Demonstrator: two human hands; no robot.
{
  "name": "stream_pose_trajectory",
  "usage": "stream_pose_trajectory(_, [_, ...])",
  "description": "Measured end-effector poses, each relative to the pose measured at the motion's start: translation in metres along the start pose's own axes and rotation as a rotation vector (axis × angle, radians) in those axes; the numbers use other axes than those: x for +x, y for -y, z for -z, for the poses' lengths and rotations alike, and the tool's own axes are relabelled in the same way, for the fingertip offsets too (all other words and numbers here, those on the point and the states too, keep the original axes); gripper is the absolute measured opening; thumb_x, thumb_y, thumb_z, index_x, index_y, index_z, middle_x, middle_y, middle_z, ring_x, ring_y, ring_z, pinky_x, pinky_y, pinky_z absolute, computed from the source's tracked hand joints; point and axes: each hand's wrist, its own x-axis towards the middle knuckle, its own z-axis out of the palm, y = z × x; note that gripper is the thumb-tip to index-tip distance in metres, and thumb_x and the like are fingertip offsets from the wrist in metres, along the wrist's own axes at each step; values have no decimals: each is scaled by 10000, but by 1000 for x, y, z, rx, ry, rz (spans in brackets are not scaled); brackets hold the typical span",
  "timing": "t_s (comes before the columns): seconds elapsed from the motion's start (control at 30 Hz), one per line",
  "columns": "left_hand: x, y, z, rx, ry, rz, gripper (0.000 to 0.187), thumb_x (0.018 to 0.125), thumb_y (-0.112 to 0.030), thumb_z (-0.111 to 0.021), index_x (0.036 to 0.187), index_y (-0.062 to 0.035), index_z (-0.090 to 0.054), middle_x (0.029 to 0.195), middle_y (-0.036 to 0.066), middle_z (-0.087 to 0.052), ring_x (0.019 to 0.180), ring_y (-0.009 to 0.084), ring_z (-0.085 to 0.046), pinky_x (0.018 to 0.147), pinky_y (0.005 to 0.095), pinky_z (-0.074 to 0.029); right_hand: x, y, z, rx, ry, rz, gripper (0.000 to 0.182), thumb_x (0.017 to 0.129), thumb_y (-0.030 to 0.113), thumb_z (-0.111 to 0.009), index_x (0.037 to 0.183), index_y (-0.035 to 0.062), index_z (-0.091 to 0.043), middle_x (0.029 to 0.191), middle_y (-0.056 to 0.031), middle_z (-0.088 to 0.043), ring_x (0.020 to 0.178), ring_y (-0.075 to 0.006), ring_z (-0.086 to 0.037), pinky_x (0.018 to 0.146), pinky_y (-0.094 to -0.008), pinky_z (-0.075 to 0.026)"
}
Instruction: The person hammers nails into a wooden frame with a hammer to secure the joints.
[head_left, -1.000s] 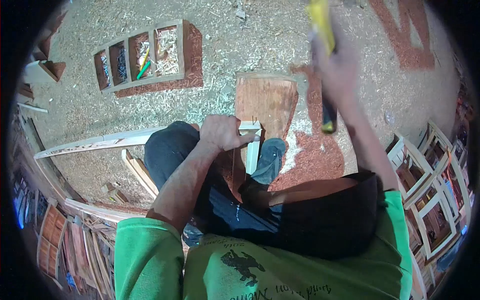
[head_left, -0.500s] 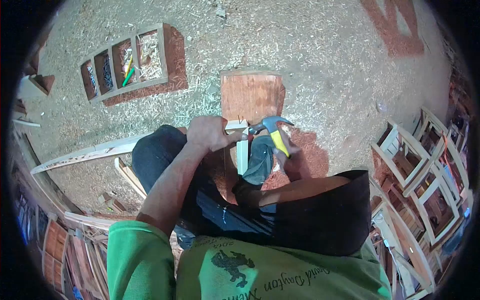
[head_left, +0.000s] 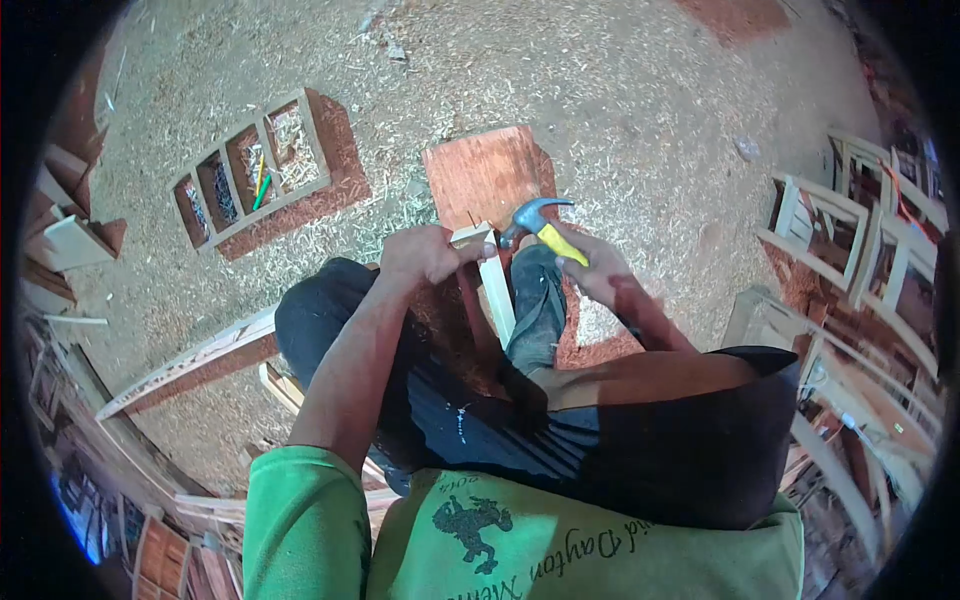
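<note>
My right hand (head_left: 594, 270) is closed around the yellow handle of a claw hammer (head_left: 540, 216). The hammer's grey head sits just right of a pale wooden corner joint, its striking face turned toward the wood. My left hand (head_left: 424, 256) grips the pale wooden strip (head_left: 498, 296) at that corner, with the thumb stretched along it toward the hammer. A thin nail (head_left: 472, 217) appears to stick up near the joint. The strip runs down between my legs, and my left fingers are partly hidden.
Beyond my hands a reddish wooden board (head_left: 484, 178) lies on the shaving-covered ground. A divided wooden tray (head_left: 318, 150) at upper left holds nails, shavings and a green and a yellow stick. Wooden chair frames (head_left: 818, 232) stand at right; a long plank (head_left: 200, 358) lies at left.
The view has shifted and turned slightly. My right hand, blurred before, now shows clearly, with the hammer head a little higher beside the joint. My left hand keeps its grip on the wood.
</note>
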Motion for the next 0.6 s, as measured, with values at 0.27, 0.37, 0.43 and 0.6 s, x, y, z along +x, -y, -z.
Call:
stream_pose_trajectory(0.27, [-23, -16, 0, 77, -150, 77, 1180, 790, -1000, -502, 1448, -31, -641, 1450, 242, -658, 1345, 405, -644, 1101, 512, -508, -48, 46, -52, -63, -478, 87, 633, 998, 268, -681, 1581, 88, -511, 1354, -292, -679, 1252, -451, -665, 1086, -473, -515])
stream_pose_trajectory(0.37, [-10, -13, -7, 133, -229, 23, 1156, 824, -954, -538, 1457, 9, -617, 1507, 281, -597, 1378, 422, -613, 1127, 509, -490, -60, 55, -54, 23, -518, 51, 648, 983, 270, -696, 1575, 72, -520, 1307, -301, -698, 1213, -454, -684, 1053, -474, -526])
stream_pose_trajectory(0.43, [-8, -9, 1, 49, -310, -76, 1070, 870, -879, -583, 1446, 22, -620, 1514, 291, -582, 1389, 430, -597, 1143, 502, -478, -69, 50, -57, 26, -546, 37, 664, 1000, 239, -693, 1614, 95, -484, 1050, -178, -702, 863, -262, -661, 787, -376, -546])
stream_pose_trajectory(0.6, [-79, 21, 69, -562, -730, -432, 736, 989, -580, -704, 1407, 23, -647, 1447, 267, -629, 1326, 393, -631, 1135, 449, -478, -86, 32, -70, 293, -516, -5, 677, 1034, 163, -663, 1665, 126, -420, 809, -6, -618, 617, -84, -571, 554, -255, -481])
